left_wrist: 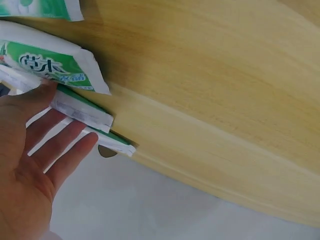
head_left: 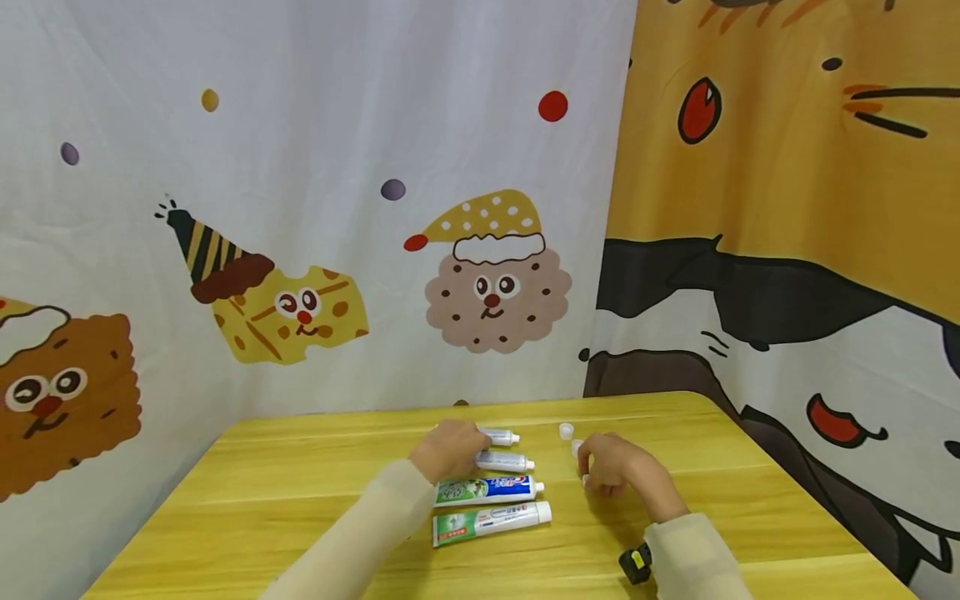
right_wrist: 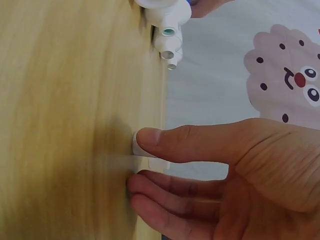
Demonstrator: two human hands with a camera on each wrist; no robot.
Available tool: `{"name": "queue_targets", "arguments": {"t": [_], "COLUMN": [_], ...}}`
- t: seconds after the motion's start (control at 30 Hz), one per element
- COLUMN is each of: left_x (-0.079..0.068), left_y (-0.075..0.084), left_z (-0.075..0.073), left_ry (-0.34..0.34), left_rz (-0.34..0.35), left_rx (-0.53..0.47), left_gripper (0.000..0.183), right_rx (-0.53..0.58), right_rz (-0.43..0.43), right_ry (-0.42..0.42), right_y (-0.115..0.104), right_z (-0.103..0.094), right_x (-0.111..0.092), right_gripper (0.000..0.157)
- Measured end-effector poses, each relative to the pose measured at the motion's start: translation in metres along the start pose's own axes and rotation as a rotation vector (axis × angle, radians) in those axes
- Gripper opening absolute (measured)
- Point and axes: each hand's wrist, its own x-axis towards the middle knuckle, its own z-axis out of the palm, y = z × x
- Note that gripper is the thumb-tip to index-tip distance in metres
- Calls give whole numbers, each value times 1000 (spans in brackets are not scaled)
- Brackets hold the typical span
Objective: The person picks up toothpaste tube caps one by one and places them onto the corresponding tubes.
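three small white plastic caps (head_left: 566,431) sit in a line right of the tubes, the nearest one at the right hand (head_left: 617,463). its thumb is straight at that cap while the other fingers curve loosely on the table, a gap between – so no pinch. the caps should be feather-light, stiff and quick to roll; best taken by opposite sides, thumb against forefinger.

the left hand (head_left: 452,450) is over the left ends of two silvery-white soft tubes (head_left: 506,462), thumb and nearly straight fingers on either side of the nearer; i cannot tell if they squeeze. a blue-and-green printed toothpaste tube (head_left: 487,490) lies nearer, then a green-and-white capped toothpaste tube (head_left: 495,522). the three farther nozzles are bare – these bodies probably give under pressure and could ooze, so hold by the flat crimped left end.
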Motion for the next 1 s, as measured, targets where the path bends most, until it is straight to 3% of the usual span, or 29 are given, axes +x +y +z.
{"name": "queue_targets", "arguments": {"t": [0.33,0.6,0.8,1.0], "left_x": [0,2,-1,-19], "left_y": [3,-1,-6,2], "left_z": [0,-3,-19,-37], "left_ry": [-10,-8,128,301], "left_rz": [25,8,28,44], "left_rx": [8,-31,-112,-288], "left_gripper": [23,33,37,35], "right_rx": [-42,-208,-248,-223], "right_rz": [-44,-124,-222,-334], "right_ry": [35,114,251,390], "right_y": [-1,-12,-32,-51], "right_z": [6,-7,-22,-34], "right_x": [4,-2,-11,-27], "right_gripper": [18,18,23,12]}}
